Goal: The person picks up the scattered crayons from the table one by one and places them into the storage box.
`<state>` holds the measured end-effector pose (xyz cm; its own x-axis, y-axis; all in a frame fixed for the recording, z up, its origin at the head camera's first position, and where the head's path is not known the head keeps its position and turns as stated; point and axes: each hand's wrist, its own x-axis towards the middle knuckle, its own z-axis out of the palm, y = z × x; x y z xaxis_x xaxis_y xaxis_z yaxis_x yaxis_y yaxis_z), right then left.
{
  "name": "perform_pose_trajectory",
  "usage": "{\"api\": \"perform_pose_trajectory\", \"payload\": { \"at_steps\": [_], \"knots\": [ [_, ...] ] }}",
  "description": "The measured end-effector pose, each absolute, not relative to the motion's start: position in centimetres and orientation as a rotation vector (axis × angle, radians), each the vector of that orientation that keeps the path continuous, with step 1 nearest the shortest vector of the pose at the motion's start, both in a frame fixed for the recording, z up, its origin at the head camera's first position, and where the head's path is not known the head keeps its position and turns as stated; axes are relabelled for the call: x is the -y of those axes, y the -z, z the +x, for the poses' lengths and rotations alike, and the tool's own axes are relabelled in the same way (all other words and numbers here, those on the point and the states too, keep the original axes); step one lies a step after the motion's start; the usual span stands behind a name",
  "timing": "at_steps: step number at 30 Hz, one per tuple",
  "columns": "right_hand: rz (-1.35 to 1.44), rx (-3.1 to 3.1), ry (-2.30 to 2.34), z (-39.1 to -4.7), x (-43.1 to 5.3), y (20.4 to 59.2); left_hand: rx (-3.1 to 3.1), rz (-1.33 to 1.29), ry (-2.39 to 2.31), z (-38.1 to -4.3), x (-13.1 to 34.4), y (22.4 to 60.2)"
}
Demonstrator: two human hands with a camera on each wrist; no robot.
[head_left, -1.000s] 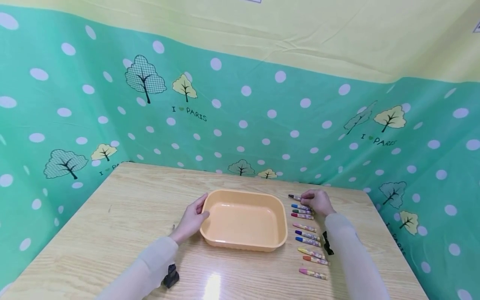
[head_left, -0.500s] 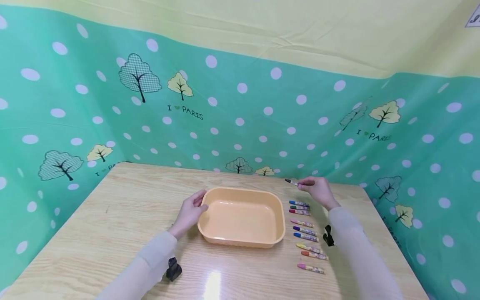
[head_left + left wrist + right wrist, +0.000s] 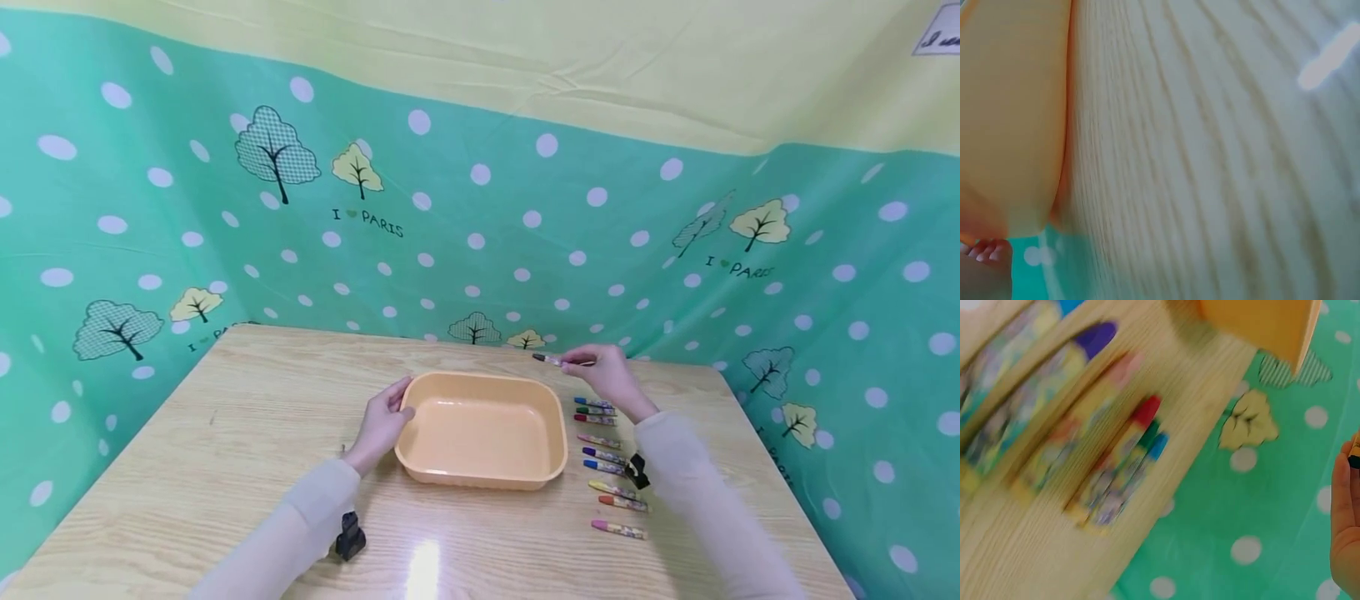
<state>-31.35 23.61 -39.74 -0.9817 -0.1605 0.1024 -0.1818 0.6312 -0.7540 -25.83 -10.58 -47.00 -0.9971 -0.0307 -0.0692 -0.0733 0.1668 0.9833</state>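
A peach-coloured plastic basin [image 3: 480, 481] stands on the table. My left hand [image 3: 380, 427] grips its left rim, thumb over the edge and fingers along the outside wall; the left wrist view shows fingertips [image 3: 999, 251] at the basin's wall [image 3: 1013, 112]. Beyond the basin's far right corner, my right hand [image 3: 609, 377] pinches a black-tipped crayon [image 3: 548, 360] between thumb and fingers, its dark end pointing left. Below that hand lie blue [image 3: 585, 401], green [image 3: 588, 410] and red [image 3: 587, 418] crayons, close together. In the right wrist view, the hand [image 3: 1346, 531] shows only at the edge.
More crayons continue the column toward the front: pink [image 3: 600, 442], purple, blue, yellow [image 3: 611, 489], orange [image 3: 624, 503] and a brighter pink one [image 3: 618, 530]. A green dotted curtain [image 3: 480, 250] hangs behind the wooden table [image 3: 225, 433].
The right hand has lifted the black-tipped crayon from the far end of the column and carried it left toward the basin. The left hand has stayed at the basin's rim.
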Motion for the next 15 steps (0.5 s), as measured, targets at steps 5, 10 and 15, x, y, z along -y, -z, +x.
{"api": "perform_pose_trajectory", "payload": {
  "at_steps": [5, 10, 15],
  "knots": [
    [0.361, 2.804, -1.325, -30.8, -21.3, 40.0, -2.397, -0.052, -1.921, -25.6, 10.8, 47.4],
    [0.410, 2.806, -1.374, -30.6, -19.1, 41.0, -2.425, -0.006, -1.894, -25.5, 10.9, 47.6],
    [0.419, 2.787, -1.467, -30.7, -16.8, 42.6, -2.433, -0.012, -1.904, -25.4, 10.9, 47.6]
  ]
}}
